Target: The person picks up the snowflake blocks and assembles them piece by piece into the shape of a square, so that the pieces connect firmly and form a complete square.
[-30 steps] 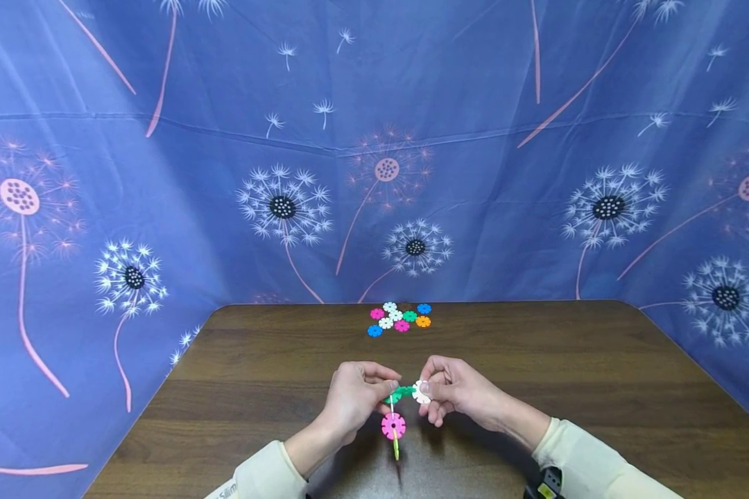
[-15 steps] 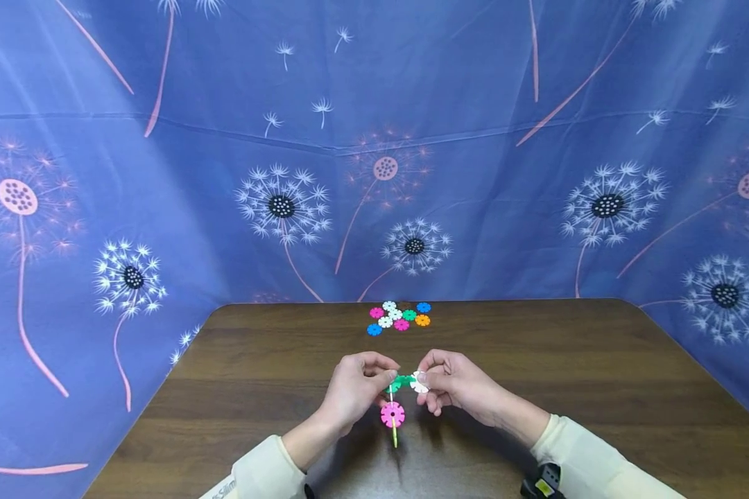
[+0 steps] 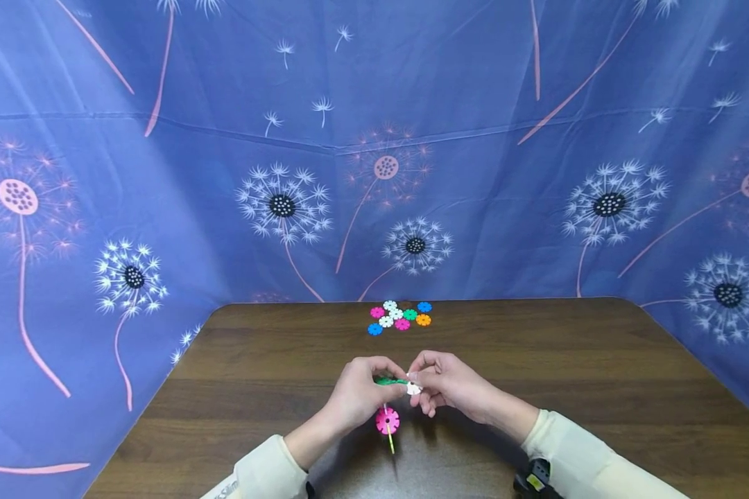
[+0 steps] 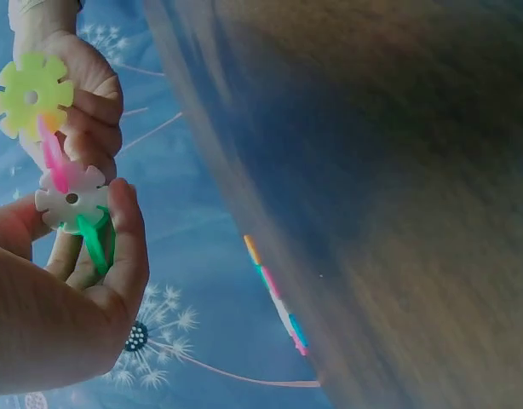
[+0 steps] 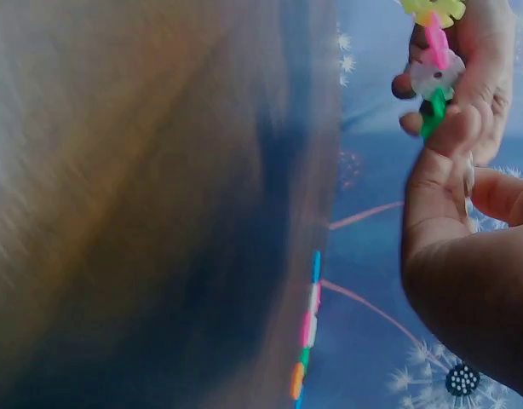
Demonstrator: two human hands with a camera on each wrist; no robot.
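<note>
My left hand (image 3: 357, 391) pinches the green snowflake discs (image 3: 387, 381) of a linked chain, its thumb tip right at a white snowflake disc (image 3: 414, 389). From the other side my right hand (image 3: 454, 385) pinches that white disc at the end of the green part. Below the left hand hang a pink disc (image 3: 387, 421) and a yellow-green disc (image 3: 391, 443), seen edge-on. In the left wrist view the yellow-green disc (image 4: 31, 95) joins the pink one (image 4: 53, 158), which is slotted into another white disc (image 4: 70, 194). Fingers hide part of the green.
At the back of the brown wooden table (image 3: 274, 360) lies a loose group of snowflake discs, among them a blue (image 3: 375, 329), an orange (image 3: 423, 319) and several white ones. A blue cloth (image 3: 474, 208) with dandelion prints hangs behind the table.
Both hands first moved slightly away from me. Then my left fingers slid rightward over the green discs up to the white disc, the right hand came a little left, and the hanging discs tilted.
</note>
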